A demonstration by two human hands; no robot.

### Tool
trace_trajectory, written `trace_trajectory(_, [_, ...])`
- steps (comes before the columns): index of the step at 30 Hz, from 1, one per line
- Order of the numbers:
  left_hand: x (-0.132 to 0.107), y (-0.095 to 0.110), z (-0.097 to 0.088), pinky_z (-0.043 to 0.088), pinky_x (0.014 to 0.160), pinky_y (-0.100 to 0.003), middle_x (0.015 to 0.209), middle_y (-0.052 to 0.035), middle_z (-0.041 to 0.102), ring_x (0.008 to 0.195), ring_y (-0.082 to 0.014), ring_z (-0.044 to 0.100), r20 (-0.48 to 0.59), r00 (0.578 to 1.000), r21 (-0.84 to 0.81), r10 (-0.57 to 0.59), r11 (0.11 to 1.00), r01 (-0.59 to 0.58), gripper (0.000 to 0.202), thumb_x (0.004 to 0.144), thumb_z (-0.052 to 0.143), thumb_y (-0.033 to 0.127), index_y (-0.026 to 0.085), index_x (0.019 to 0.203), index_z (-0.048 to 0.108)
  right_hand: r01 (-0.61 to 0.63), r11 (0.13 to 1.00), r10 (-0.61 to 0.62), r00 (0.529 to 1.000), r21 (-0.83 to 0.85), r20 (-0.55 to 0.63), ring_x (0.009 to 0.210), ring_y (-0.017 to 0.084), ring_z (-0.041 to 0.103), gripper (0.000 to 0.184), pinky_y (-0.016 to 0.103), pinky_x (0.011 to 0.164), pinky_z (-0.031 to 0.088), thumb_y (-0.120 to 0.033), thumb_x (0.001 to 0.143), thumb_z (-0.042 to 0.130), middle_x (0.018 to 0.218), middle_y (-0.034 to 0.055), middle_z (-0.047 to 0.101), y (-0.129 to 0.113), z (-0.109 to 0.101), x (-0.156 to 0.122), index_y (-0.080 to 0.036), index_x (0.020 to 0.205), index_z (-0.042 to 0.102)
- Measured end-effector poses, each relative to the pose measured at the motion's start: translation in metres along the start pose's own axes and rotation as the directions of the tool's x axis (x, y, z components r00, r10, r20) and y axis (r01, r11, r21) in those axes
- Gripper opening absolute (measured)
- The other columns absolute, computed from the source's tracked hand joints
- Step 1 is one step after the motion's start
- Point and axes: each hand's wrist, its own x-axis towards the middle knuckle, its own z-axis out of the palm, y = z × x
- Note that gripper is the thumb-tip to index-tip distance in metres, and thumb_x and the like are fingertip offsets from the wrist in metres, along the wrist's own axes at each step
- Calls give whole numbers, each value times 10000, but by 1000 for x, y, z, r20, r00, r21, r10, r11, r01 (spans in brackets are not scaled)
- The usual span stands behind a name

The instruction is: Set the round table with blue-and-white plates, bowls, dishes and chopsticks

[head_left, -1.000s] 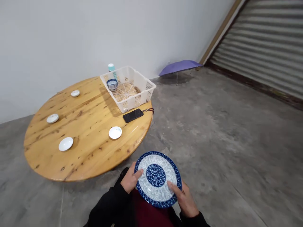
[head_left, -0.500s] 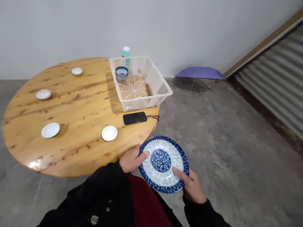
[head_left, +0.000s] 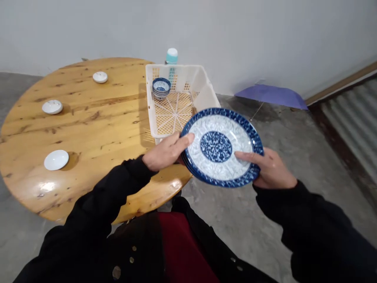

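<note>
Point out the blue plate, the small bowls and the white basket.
blue plate (head_left: 216, 146): head view, dark blue centre.
small bowls (head_left: 161, 84): head view, top bowl's inside.
white basket (head_left: 150, 103): head view, left wall.

Colours: round blue-and-white porcelain plate (head_left: 216, 146) against honey-yellow knotty round wooden table (head_left: 97, 118).
Plate: dark blue floral rim and centre, pale leafy band. White plastic lattice basket (head_left: 206, 88), plain white saucers (head_left: 55, 160), purple umbrella (head_left: 272, 96), black sleeves (head_left: 97, 208).

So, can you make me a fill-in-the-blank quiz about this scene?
1. The plate held by the left hand and right hand is white and ____.
2. The stacked bowls sit inside a white ____.
3. The umbrella on the floor is ____.
4. The round table is made of ____.
Missing words: blue; basket; purple; wood.
</note>
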Motion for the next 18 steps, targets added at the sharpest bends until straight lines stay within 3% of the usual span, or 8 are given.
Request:
trace_trajectory(3, [43,3,-13,566,824,-459,885,-79,671,959,-286,685,-60,994,-6,-93,996,93,508,939,483,628,135,976,603,48,999,-48,997,14,52,858,330,734,234,456,802,610,-161,556,774,835,102,766,-31,12,55,-149,787,736])
trace_trajectory(7, [106,-16,-32,542,844,-508,972,-99,650,1015,-299,670,-225,951,8,-211,976,218,498,995,401,560,102,1079,578,81,997,-83,974,15,211,864,290,719,238,437,783,604,-85,618,714,827,96,743,-40,28,145,-113,854,713])
trace_trajectory(12, [164,-42,-43,532,850,-527,977,-101,631,1004,-280,663,-470,828,67,-306,923,380,390,988,445,426,80,1131,551,-23,993,65,931,-118,359,625,191,652,174,390,656,596,-27,673,659,649,11,644,-27,51,251,-122,817,673])
trace_trajectory(18, [200,-64,-41,578,796,-448,855,-56,615,839,-214,667,-545,664,-140,-512,836,530,213,911,479,276,126,1054,530,-157,944,256,904,-291,343,497,144,572,166,365,593,592,-1,668,636,568,-31,586,7,83,329,-161,700,604])
